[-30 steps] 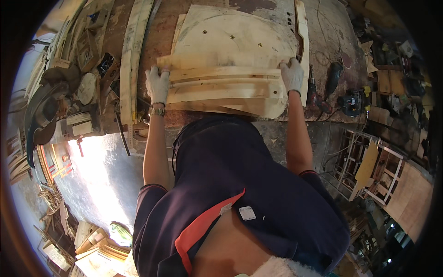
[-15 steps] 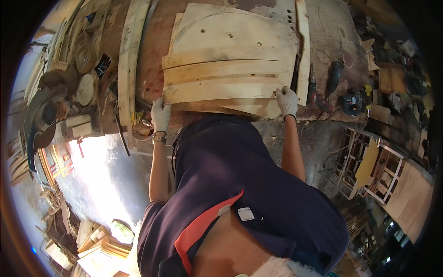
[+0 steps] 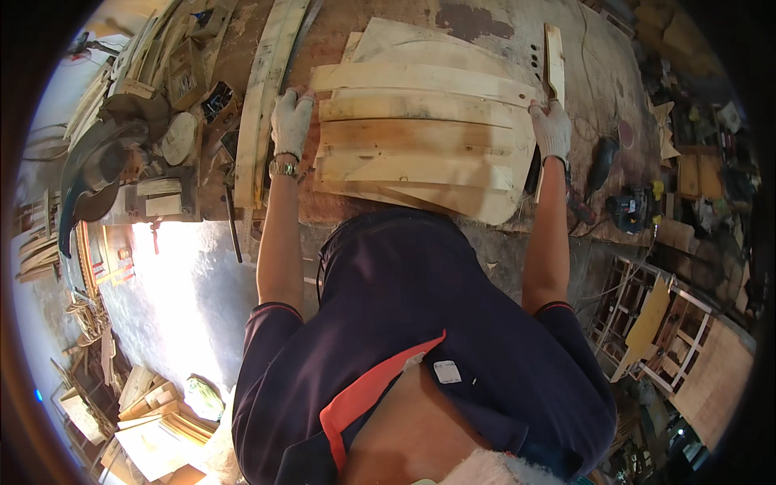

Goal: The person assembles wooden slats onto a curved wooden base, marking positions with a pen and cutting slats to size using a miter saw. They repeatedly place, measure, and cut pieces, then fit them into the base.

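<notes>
Both my hands wear pale knitted gloves. My left hand [image 3: 292,124] is closed at the left end of a long, slightly curved wooden slat [image 3: 424,81], the farthest in a row. At the slat's right end, the fingers of my right hand [image 3: 551,129] are closed on it. Nearer to me lie several similar slats [image 3: 416,139], side by side across a wide pale wooden panel [image 3: 436,40] with a rounded corner. My fingertips are partly hidden by the gloves and the slat.
The panel rests on a worn reddish workbench [image 3: 477,20]. Long boards [image 3: 271,89] lie to the left, and a narrow wood strip [image 3: 554,61] to the right. A dark power tool [image 3: 629,208] and a black-handled tool [image 3: 602,162] are at the right. A wooden box [image 3: 187,74] stands far left.
Both hands have moved away from me, from the near edge of the panel to its far part, with a slat between them. The whole view has shifted a little.
</notes>
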`<state>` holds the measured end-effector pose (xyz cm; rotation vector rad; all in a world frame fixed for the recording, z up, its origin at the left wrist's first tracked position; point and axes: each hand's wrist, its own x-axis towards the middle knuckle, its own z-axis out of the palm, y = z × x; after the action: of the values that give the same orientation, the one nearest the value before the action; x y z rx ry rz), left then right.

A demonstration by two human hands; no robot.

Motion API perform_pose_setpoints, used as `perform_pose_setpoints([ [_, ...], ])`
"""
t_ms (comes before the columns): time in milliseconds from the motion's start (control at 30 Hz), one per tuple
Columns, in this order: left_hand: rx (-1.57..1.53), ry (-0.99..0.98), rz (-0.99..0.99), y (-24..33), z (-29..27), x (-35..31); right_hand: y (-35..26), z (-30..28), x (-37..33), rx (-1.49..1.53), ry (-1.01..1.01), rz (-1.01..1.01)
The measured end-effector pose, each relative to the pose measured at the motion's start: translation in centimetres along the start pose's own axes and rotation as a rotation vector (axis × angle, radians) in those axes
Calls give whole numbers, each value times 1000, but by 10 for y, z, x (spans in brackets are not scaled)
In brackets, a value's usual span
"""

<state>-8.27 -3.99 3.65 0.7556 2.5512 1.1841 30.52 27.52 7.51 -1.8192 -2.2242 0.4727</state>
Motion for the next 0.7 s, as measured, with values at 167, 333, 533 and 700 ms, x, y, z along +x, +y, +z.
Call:
perform_pose_setpoints([
  [167,248,-110,-97,-60,3,-46,36,25,-48,-41,-98,5],
  [333,11,-198,-68,-108,14,-134,74,64,-121,-37,-201,60],
  [533,97,-170,-205,-93,24,-152,69,78,-139,8,-162,167],
  [700,282,-197,-159,-79,24,-125,70,83,-119,194,-5,52],
])
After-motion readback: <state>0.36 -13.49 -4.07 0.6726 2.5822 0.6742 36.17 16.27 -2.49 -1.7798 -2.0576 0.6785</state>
